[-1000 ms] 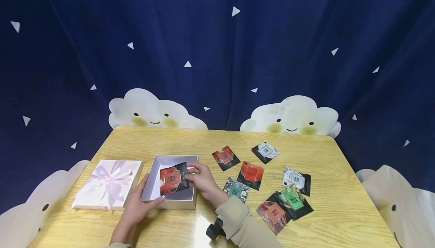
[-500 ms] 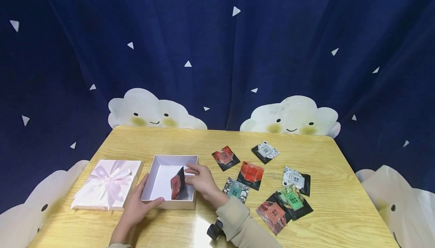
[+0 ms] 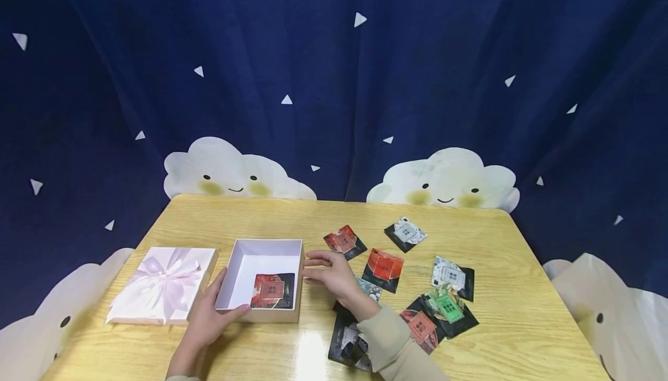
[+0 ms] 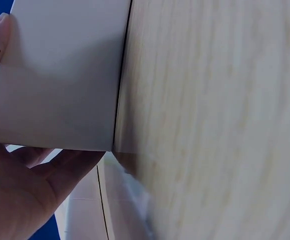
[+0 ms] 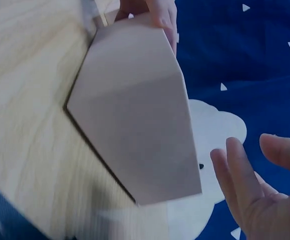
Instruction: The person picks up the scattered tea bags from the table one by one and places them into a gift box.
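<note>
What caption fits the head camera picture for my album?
Left hand holding the open box, one packet inside; right hand open beside it.

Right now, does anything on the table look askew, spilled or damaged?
Nothing looks spilled or damaged. Only the loose sachets look untidy: right of the box, they lie at mixed angles, and the green one seems to overlap the pinkish-red one. Inside the box, the red sachet sits off-centre, toward the near right corner.

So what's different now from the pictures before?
The right hand let go of the square red-and-black packet, which now sits in the open pale cardboard box, and moved right, outside it. The left hand still holds the box's left side; the pale pink square lid with its ribbon bow stayed put.
</note>
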`<state>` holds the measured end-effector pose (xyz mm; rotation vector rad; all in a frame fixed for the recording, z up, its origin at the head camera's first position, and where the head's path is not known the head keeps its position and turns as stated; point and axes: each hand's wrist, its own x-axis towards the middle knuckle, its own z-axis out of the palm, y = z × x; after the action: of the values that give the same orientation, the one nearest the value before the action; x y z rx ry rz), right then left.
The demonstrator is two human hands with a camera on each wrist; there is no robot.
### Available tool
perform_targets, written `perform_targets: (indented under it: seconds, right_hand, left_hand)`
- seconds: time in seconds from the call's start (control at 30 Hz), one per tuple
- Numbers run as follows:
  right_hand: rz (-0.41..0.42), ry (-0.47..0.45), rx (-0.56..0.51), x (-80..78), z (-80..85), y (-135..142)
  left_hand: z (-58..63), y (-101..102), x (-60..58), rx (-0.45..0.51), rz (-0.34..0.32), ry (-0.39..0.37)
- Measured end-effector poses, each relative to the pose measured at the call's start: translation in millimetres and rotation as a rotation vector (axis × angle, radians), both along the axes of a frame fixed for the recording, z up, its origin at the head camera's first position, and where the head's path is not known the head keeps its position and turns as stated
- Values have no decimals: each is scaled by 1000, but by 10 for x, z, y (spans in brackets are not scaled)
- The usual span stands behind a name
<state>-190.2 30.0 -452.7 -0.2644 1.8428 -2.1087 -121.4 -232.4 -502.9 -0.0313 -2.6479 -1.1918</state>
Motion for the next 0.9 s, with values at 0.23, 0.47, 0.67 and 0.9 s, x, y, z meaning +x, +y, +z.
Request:
perform_targets:
  seconds: [0.23, 0.47, 0.67, 0.9]
  right_hand:
    - [5, -34, 3, -39, 12, 238]
    - [11, -25, 38, -71, 22, 487]
    - [13, -15, 64, -97, 34, 708]
    - [7, 11, 114, -117, 24, 988]
  left_hand:
    - [13, 3, 0, -9, 0, -8]
    - [22, 15, 3, 9, -7, -24]
    - [20, 15, 21, 16, 4, -27]
    - [31, 21, 11, 26, -4, -28]
